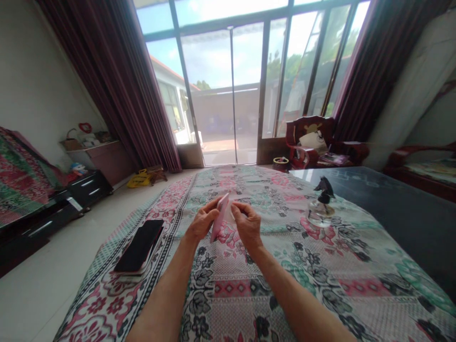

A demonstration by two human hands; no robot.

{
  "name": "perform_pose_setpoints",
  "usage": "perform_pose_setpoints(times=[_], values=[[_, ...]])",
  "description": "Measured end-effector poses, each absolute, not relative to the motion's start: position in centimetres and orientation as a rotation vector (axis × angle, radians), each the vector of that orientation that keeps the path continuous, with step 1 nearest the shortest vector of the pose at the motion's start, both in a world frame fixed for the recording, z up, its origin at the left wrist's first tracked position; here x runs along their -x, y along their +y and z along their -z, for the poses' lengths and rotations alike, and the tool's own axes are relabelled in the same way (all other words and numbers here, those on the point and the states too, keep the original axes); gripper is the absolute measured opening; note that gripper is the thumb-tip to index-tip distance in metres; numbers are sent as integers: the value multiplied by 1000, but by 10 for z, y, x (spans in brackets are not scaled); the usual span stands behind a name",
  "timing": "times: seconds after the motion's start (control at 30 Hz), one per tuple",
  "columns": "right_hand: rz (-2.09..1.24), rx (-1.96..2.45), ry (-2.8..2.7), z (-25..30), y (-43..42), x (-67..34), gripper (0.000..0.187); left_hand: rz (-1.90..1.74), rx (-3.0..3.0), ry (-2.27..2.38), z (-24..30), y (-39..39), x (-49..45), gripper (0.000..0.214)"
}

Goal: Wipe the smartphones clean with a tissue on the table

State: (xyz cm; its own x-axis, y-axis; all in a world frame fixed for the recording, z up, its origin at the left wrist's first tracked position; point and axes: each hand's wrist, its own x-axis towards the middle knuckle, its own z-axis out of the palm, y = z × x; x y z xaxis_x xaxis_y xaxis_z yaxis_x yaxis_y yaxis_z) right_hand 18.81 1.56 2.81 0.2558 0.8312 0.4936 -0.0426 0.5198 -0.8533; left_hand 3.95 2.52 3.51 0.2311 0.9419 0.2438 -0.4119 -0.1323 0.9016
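Note:
Both my hands meet above a floral cloth spread over a table. My left hand pinches the left side of a small pink sheet of paper, held on edge and tilted. My right hand grips the same pink paper from the right, fingers curled against it. The paper hangs a little above the cloth. My forearms reach in from the bottom of the view.
A black phone lies on the cloth left of my hands. A dark horse figurine on a glass base stands to the right. A dark glossy tabletop shows beyond the cloth. Wooden chairs and glass doors lie ahead.

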Motion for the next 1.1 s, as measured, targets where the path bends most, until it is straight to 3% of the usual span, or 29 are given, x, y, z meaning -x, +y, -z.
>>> perform_pose_setpoints(times=[0.27,0.73,0.9,1.1], values=[[-612,772,-1274,-48,1,-179,14,-1272,-1176,618,-39,22,-45,66],[-675,878,-1300,-16,9,-176,16,-1263,-1155,589,-31,27,-34,68],[-698,891,-1193,-31,10,-183,22,-1252,-1176,591,-33,26,-36,68],[-612,788,-1247,-55,-4,-178,13,-1257,-1243,614,-33,26,-40,61]])
